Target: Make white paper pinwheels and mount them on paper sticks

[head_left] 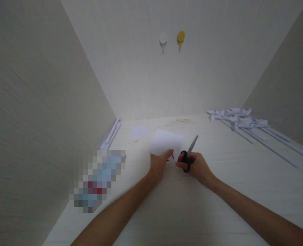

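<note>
Head view: a white paper sheet (167, 141) sits at the centre of the pale table (218, 198), its near edge pinched between the thumb and fingers of the left hand (158, 163), which is closed on that edge and holds the sheet slightly raised. Just to the right of the sheet, the right hand (196, 166) is closed around the black handles of a pair of scissors (188, 153); the grey blades appear together and their long axis runs away from the person, tilted to the right, with the tips beside the sheet's right edge and not touching it. Both hands are almost side by side, the left one on the sheet. Farther out lie a small paper square (139, 132), rolled paper sticks (112, 135) along the left wall, and paper pinwheels (237, 118) at the far right. A white hook (163, 38) and a yellow hook (181, 37) hang on the back wall. Nothing lies between the blades and the sheet.
</note>
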The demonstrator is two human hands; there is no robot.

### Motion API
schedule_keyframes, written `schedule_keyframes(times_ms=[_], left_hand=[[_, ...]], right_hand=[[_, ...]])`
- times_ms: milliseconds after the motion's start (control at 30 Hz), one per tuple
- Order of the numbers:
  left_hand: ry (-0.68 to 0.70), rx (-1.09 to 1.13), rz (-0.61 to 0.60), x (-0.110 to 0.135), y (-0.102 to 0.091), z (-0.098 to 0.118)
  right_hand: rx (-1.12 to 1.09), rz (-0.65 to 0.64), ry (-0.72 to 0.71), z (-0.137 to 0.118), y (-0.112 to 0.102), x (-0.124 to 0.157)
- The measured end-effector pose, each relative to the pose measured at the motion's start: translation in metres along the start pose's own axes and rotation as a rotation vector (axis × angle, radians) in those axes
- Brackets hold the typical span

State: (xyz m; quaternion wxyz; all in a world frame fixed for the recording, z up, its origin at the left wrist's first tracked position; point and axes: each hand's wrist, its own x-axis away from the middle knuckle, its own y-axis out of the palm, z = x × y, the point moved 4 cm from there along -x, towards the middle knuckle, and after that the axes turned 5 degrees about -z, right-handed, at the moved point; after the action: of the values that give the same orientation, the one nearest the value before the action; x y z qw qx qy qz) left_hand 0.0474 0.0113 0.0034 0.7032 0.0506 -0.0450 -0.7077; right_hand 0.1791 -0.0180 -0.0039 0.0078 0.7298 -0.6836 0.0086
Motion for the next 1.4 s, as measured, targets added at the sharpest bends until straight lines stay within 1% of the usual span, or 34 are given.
schedule_keyframes(times_ms=[200,300,467,667,833,1100,1267,1400], left_hand=[[-0.011,0.003,-0.013,0.0014,0.0011,0.0008],[0.008,0.003,-0.017,0.0018,0.0011,0.0022],[0.025,-0.011,0.007,0.0011,-0.0005,0.0010],[0.024,0.025,-0.014,0.0013,0.0016,0.0010],[0.009,0.001,0.022,0.0029,0.0016,0.0053],[0.059,-0.029,-0.029,0.0034,0.0026,0.0080],[0.066,-0.030,-0.044,0.0035,0.0037,0.0073],[0.069,-0.020,-0.064,0.0048,0.0046,0.0086]], right_hand=[[0.043,0.000,-0.022,0.0018,0.0000,-0.0006],[0.055,-0.021,-0.019,0.0034,0.0003,-0.0009],[0.107,-0.038,-0.037,0.0056,0.0001,-0.0011],[0.097,-0.039,-0.030,0.0076,-0.0001,-0.0019],[0.078,-0.047,-0.019,0.0084,-0.0001,-0.0016],[0.097,-0.038,-0.012,0.0043,-0.0003,-0.0007],[0.118,-0.043,-0.044,0.0058,-0.0007,-0.0022],[0.176,-0.041,-0.068,0.0072,-0.0019,-0.0027]])
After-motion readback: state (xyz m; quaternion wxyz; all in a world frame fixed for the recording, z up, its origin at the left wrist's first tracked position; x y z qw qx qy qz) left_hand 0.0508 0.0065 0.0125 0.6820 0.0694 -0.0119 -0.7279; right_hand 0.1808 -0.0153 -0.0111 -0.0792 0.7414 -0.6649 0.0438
